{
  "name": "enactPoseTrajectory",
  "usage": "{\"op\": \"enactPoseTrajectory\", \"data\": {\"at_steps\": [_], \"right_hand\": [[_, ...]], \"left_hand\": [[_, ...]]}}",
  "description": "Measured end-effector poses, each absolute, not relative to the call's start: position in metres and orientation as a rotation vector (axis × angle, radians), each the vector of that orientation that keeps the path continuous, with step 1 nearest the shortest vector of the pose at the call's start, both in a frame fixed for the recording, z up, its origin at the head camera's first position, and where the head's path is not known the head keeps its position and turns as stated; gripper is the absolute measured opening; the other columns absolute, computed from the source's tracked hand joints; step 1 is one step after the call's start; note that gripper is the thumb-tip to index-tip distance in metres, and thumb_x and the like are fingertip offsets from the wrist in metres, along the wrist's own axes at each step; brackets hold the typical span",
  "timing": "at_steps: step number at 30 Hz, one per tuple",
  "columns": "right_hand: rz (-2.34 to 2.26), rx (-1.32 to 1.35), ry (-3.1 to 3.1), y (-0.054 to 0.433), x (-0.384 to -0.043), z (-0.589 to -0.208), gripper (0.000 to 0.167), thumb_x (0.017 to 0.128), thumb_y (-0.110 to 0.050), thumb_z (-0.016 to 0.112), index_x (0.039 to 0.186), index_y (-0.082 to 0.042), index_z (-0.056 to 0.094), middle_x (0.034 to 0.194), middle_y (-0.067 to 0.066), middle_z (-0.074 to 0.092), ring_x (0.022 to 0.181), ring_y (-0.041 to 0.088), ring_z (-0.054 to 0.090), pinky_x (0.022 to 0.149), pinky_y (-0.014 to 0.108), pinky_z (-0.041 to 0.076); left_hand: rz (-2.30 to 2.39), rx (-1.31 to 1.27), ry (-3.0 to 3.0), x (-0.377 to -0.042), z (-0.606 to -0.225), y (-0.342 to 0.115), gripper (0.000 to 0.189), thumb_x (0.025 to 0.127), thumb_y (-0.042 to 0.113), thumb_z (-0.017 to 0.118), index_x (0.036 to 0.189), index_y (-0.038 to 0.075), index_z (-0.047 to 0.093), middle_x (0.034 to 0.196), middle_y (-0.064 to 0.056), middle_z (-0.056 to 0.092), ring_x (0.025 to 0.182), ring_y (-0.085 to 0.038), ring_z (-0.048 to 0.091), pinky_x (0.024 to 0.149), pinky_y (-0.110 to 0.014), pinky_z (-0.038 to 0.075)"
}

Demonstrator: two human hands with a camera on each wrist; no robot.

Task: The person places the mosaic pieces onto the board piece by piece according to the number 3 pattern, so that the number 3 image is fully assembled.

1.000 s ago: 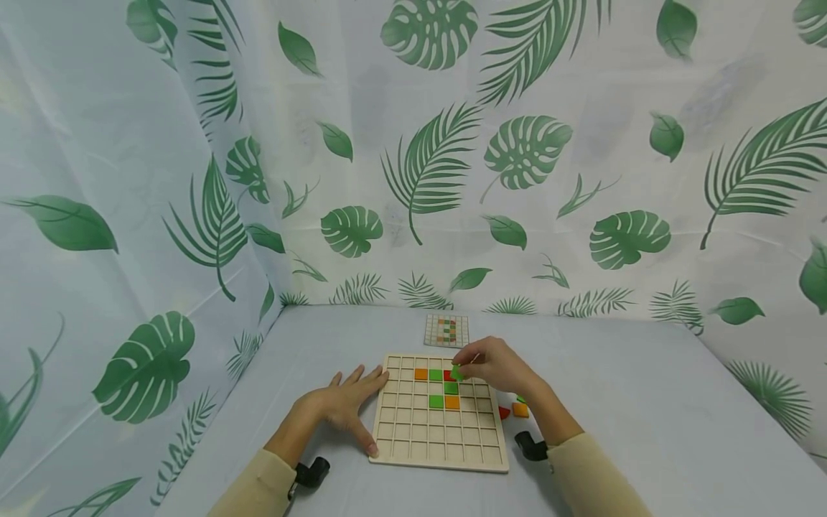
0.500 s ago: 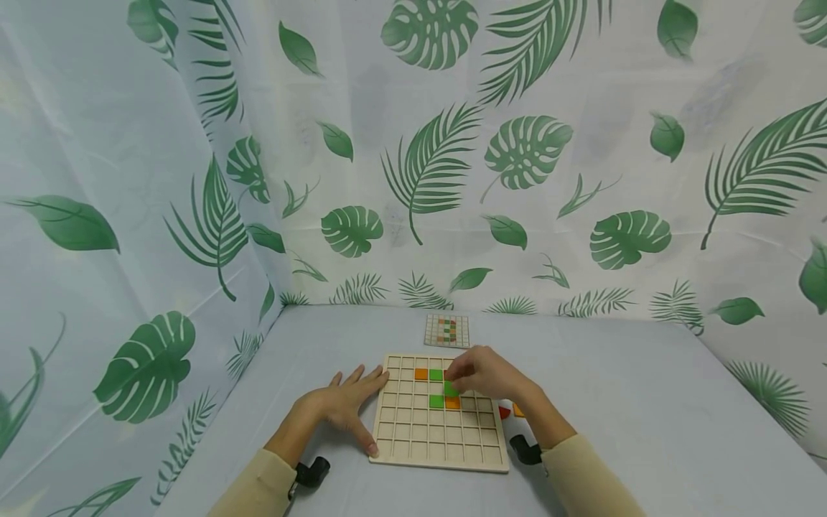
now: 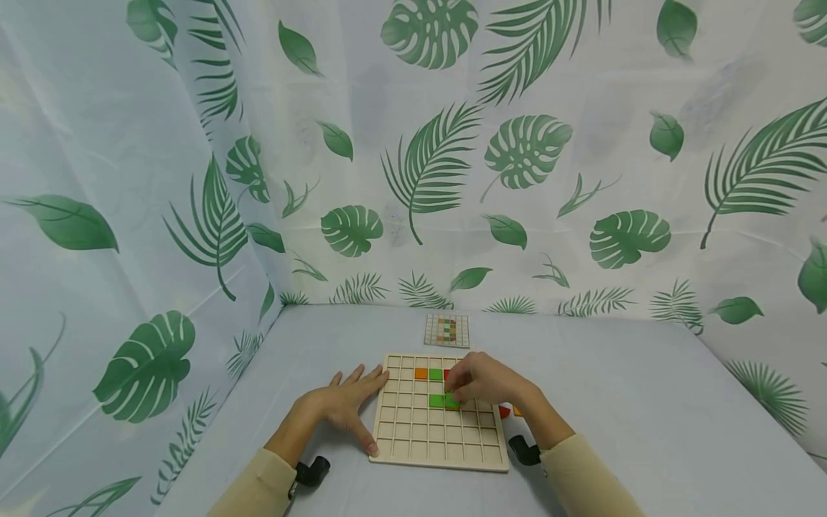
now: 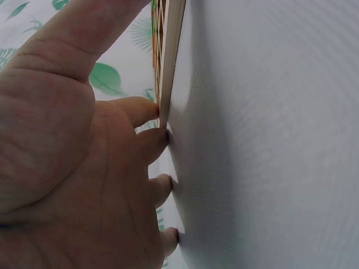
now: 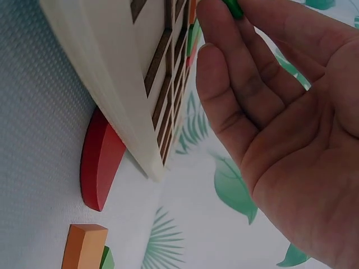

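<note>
A wooden grid board (image 3: 439, 434) lies flat on the table. My right hand (image 3: 486, 378) is over its upper right part and pinches a small green piece (image 5: 233, 8) between thumb and fingers. In the head view that piece hides the cell where an orange tile lay; whether it touches the board cannot be seen. Left of it sits a green tile (image 3: 436, 401). Farther back are an orange tile (image 3: 421, 374), a green one and a partly hidden red one. My left hand (image 3: 345, 402) is spread flat, thumb and forefinger touching the board's left edge (image 4: 171, 61).
Behind the board lies a small card (image 3: 446, 330) printed with a coloured grid pattern. Right of the board are a loose red curved piece (image 5: 101, 162), an orange block (image 5: 84, 246) and a green piece (image 5: 107, 258). Leaf-printed cloth (image 3: 426, 215) hangs around the table.
My right hand has brought the green piece from beside the red tile toward me, down to over the orange tile. My left hand and the board have stayed in place.
</note>
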State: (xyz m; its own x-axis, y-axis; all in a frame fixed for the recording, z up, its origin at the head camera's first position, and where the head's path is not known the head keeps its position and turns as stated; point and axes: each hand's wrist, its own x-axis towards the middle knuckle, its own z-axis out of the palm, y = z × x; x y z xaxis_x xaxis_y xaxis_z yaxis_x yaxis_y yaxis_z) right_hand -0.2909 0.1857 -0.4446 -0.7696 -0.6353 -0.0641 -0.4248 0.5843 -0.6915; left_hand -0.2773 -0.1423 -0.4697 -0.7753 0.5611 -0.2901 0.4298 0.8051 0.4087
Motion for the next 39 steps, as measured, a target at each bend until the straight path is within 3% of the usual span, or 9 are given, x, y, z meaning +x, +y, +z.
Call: {"op": "enactPoseTrajectory", "data": {"at_steps": [14,39], "right_hand": [[-0.933,-0.896,2.497,0.1837,-0.2891,-0.4439,0.011,0.089,-0.003,0.079,0.092,-0.013,0.081,0.082,-0.005,0.075,0.073,0.009,0.062,0.067,0.025,0.054],[-0.917,-0.906,2.445,0.1793,-0.2869,-0.4499,0.012,0.084,-0.001,0.084,0.083,-0.012,0.08,0.076,-0.004,0.075,0.068,0.007,0.063,0.066,0.024,0.055]], "left_hand": [[0.45,0.724,2.589,-0.2771,-0.4679,-0.1414,0.136,0.064,0.059,0.095,0.169,0.02,0.017,0.177,-0.004,0.008,0.163,-0.039,0.002,0.126,-0.07,0.003],[0.432,0.741,2.593,-0.2773,-0.4692,-0.1416,0.136,0.064,0.059,0.095,0.169,0.021,0.017,0.177,-0.004,0.009,0.163,-0.039,0.003,0.126,-0.07,0.005]]}}
